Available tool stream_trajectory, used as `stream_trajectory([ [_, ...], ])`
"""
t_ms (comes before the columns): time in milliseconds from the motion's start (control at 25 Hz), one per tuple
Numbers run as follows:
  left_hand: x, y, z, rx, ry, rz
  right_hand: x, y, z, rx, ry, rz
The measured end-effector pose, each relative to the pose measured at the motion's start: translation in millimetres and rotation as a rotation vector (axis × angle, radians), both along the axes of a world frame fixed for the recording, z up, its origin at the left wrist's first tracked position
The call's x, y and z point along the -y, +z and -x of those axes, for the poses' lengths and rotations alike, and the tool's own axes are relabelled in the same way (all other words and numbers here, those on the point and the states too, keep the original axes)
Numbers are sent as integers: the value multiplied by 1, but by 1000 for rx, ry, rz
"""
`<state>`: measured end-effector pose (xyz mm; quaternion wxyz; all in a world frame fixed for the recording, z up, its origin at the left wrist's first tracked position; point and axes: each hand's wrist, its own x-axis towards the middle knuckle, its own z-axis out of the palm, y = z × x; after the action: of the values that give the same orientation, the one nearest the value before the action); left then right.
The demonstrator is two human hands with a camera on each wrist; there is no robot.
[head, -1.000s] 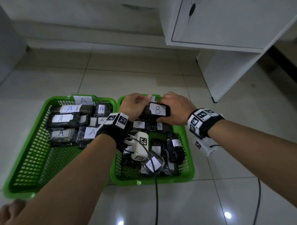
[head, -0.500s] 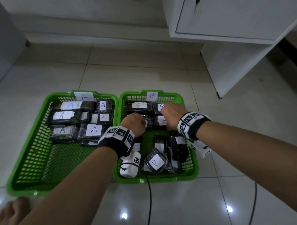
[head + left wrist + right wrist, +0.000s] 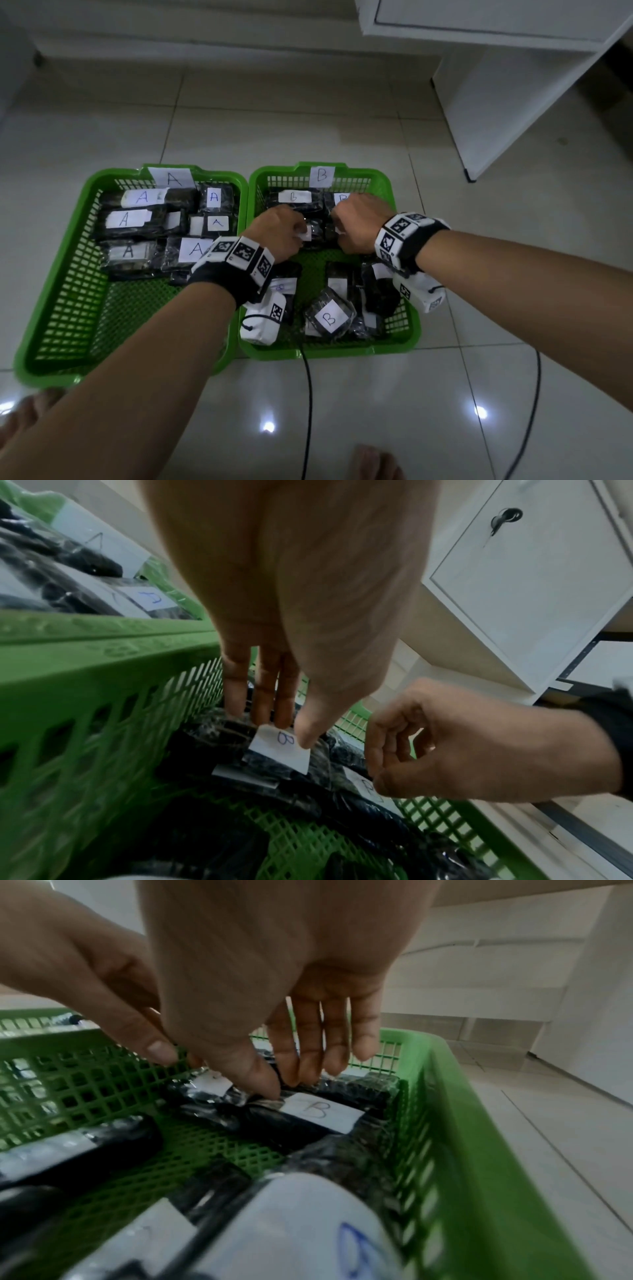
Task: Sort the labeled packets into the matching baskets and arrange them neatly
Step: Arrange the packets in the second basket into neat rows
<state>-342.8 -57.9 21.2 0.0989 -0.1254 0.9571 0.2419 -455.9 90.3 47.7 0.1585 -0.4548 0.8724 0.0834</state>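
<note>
left hand (image 3: pixel 294 588): my fingers (image 3: pixel 262 696) straight, pressing B packet (image 3: pixel 274 756)
right hand (image 3: pixel 274 961): fingers near-straight — tips on next packet (image 3: pixel 322 1112)

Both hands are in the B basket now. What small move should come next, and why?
Probably the right hand lifts off and reaches for the tilted B packet near the front of the B basket; it lies loose, outside the back row.
</note>
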Motion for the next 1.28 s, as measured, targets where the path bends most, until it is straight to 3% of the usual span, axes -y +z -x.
stream_trajectory([
  [120, -3, 2, -9, 152, -86, 63, -2, 1, -18, 164, 15, 10],
  [240, -10, -2, -19, 349, -181, 154, -6, -2, -31, 238, 77, -101],
  [480, -17, -10, -27, 431, -253, 305, -10, -12, -36, 273, 119, -171],
  [600, -18, -9, -29, 423, -289, 287, -8, -5, -29, 254, 82, -116],
  [720, -13, 0, -28, 331, -176, 122, -7, -1, -18, 230, 30, -57],
  [880, 13, 27, -22, 69, 11, -70, -5, -3, -13, 215, -15, 23],
  [1040, 38, 32, -14, -190, 443, -368, 3, 4, -9, 185, -129, 231],
  [1080, 37, 29, -14, -235, 557, -497, 7, 5, -9, 241, -189, 315],
  [1160, 33, 21, -12, -289, 673, -646, 19, 12, -11, 518, -414, 518],
  [1280, 19, 22, -14, -373, 611, -558, 30, 22, -15, 878, -728, 755],
])
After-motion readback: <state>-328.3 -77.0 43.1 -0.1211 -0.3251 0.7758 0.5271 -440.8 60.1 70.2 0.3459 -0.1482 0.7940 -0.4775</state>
